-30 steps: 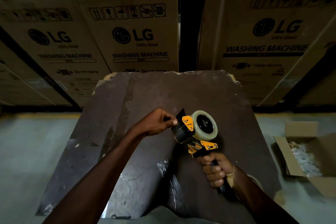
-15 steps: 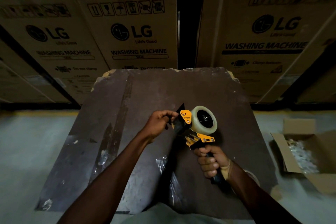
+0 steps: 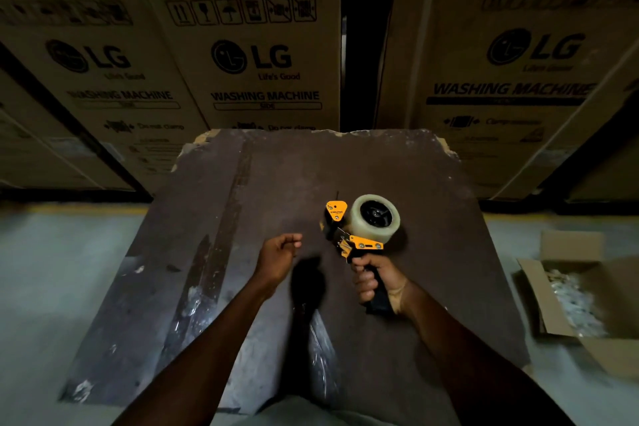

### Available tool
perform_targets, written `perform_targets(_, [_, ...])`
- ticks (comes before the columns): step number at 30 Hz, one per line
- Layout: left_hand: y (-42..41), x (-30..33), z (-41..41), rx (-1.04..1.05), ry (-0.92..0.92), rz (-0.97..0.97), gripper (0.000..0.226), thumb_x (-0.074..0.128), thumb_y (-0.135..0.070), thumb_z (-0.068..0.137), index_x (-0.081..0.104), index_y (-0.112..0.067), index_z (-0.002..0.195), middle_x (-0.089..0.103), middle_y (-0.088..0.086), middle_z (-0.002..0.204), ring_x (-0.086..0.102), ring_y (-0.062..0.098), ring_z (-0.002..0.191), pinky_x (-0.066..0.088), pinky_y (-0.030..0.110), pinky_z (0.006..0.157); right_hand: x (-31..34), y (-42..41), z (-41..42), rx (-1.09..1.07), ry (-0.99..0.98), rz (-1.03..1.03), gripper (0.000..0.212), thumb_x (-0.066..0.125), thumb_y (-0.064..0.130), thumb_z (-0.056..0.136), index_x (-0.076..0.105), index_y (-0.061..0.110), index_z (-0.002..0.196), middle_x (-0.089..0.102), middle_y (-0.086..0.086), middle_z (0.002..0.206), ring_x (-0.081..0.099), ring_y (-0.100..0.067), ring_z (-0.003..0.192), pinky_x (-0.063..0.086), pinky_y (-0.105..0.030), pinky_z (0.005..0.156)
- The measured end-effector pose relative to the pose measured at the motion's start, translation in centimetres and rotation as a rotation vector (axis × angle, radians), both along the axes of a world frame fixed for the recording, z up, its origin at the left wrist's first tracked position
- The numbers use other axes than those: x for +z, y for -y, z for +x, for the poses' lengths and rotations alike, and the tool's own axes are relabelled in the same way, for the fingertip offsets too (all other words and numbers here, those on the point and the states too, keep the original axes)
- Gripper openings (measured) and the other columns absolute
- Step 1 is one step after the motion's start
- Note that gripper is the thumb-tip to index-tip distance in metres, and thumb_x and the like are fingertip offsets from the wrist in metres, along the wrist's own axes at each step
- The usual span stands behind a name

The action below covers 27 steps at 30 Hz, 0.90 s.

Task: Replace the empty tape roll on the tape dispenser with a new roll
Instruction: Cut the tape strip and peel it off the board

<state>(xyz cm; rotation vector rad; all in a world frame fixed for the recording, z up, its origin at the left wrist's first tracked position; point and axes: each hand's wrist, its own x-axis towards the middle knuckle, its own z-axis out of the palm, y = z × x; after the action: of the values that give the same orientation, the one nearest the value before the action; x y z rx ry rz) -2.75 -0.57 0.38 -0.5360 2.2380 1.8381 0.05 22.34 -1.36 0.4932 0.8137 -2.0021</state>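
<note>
Fingers (image 3: pixel 363 282) of the right hand (image 3: pixel 378 278) are wrapped tight around the black handle of the tape dispenser (image 3: pixel 349 235), right of the frame's centre, above the dark surface (image 3: pixel 432 218). A clear tape roll (image 3: pixel 375 218) sits on its hub, beside the orange plate. Left of it, apart from the dispenser, the left hand (image 3: pixel 276 258) hovers with fingers loosely curled, gripping nothing I can make out. Washing machine cartons (image 3: pixel 249 55) fill the top of the frame.

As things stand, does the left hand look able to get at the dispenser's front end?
Probably yes: the left hand hangs free just beside the tape dispenser, with nothing between them over the board.
</note>
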Motion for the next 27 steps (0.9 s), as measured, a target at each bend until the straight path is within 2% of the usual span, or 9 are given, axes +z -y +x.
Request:
perform_targets(3, [1.1, -1.3, 0.8, 0.018, 0.025, -0.012, 0.027, 0.047, 0.007, 0.093, 0.067, -0.007, 0.105, 0.064, -0.003, 0.082, 0.053, 0.006, 0.068, 0.041, 0.013, 0.056, -0.4, 0.9, -1.1, -0.01, 0.033, 0.044, 0.015, 0.051, 0.019, 0.081, 0.043, 0.018, 0.068, 0.036, 0.01, 0.043, 0.034, -0.003, 0.03, 0.032, -0.017, 0.034])
perform_targets(6, [2.3, -2.3, 1.4, 0.008, 0.044, -0.018, 0.029, 0.053, 0.004, 0.091, 0.069, -0.019, 0.093, 0.066, 0.001, 0.087, 0.056, 0.012, 0.077, 0.043, 0.026, 0.074, -1.1, 1.3, -1.8, -0.015, 0.065, 0.067, 0.017, 0.051, 0.018, 0.082, 0.045, 0.018, 0.066, 0.037, 0.009, 0.042, 0.035, -0.004, 0.031, 0.031, -0.017, 0.035])
perform_targets(8, [2.7, -2.6, 1.7, 0.017, 0.049, -0.019, 0.029, 0.056, 0.003, 0.09, 0.069, -0.023, 0.09, 0.066, 0.001, 0.087, 0.056, 0.015, 0.082, 0.04, 0.032, 0.081, -1.7, 1.4, -2.2, -0.019, 0.075, 0.089, 0.017, 0.052, 0.019, 0.082, 0.045, 0.017, 0.067, 0.037, 0.009, 0.043, 0.035, -0.004, 0.031, 0.031, -0.017, 0.035])
perform_targets(12, [3.1, -2.9, 2.0, 0.018, 0.049, -0.03, 0.022, 0.059, 0.002, 0.089, 0.069, -0.015, 0.096, 0.066, 0.005, 0.09, 0.056, 0.015, 0.083, 0.041, 0.03, 0.081, -2.7, 1.5, -2.2, -0.017, 0.078, 0.21, 0.017, 0.061, 0.023, 0.08, 0.053, 0.016, 0.066, 0.045, 0.005, 0.049, 0.044, -0.008, 0.038, 0.037, -0.018, 0.039])
perform_targets(16, [3.2, -3.8, 2.8, 0.004, 0.095, -0.075, 0.017, 0.062, 0.0, 0.089, 0.07, -0.004, 0.104, 0.067, 0.008, 0.092, 0.058, 0.015, 0.084, 0.043, 0.028, 0.08, -2.9, 1.1, -1.6, 0.004, 0.045, 0.338, 0.024, 0.063, 0.026, 0.088, 0.057, 0.013, 0.069, 0.055, -0.006, 0.061, 0.057, -0.019, 0.053, 0.048, -0.026, 0.049])
perform_targets(19, [3.2, -4.9, 3.7, -0.026, 0.124, -0.117, 0.016, 0.064, -0.002, 0.089, 0.072, -0.005, 0.102, 0.07, 0.016, 0.096, 0.059, 0.015, 0.083, 0.047, 0.031, 0.081, -3.4, 1.0, -0.8, 0.035, -0.112, 0.669, 0.027, 0.07, 0.033, 0.088, 0.059, 0.01, 0.079, 0.062, -0.011, 0.062, 0.063, -0.026, 0.055, 0.052, -0.031, 0.053])
perform_targets(22, [3.3, -6.0, 4.6, -0.092, 0.153, -0.173, 0.012, 0.066, -0.008, 0.089, 0.074, -0.016, 0.095, 0.074, 0.013, 0.096, 0.069, 0.03, 0.09, 0.054, 0.043, 0.087, -3.5, 0.9, -0.2, 0.085, -0.389, 1.03, 0.042, 0.071, 0.061, 0.074, 0.067, 0.019, 0.075, 0.071, -0.008, 0.069, 0.068, -0.027, 0.066, 0.057, -0.043, 0.07])
perform_targets(24, [3.2, -6.3, 5.2, -0.133, 0.14, -0.219, 0.014, 0.067, -0.011, 0.088, 0.075, -0.023, 0.09, 0.075, 0.007, 0.095, 0.07, 0.032, 0.1, 0.054, 0.038, 0.086, -3.4, 0.7, 0.2, 0.212, -0.555, 1.249, 0.053, 0.057, 0.077, 0.068, 0.07, 0.027, 0.077, 0.074, -0.001, 0.081, 0.069, -0.024, 0.08, 0.054, -0.038, 0.077])
perform_targets(27, [2.8, -5.8, 5.8, -0.189, 0.09, -0.286, 0.015, 0.067, -0.009, 0.088, 0.077, -0.017, 0.096, 0.075, 0.003, 0.103, 0.069, 0.019, 0.1, 0.051, 0.026, 0.091, -2.7, 0.6, 1.4, 0.286, -0.649, 1.369, 0.056, 0.047, 0.08, 0.073, 0.068, 0.03, 0.089, 0.073, -0.001, 0.088, 0.069, -0.027, 0.088, 0.052, -0.035, 0.075])
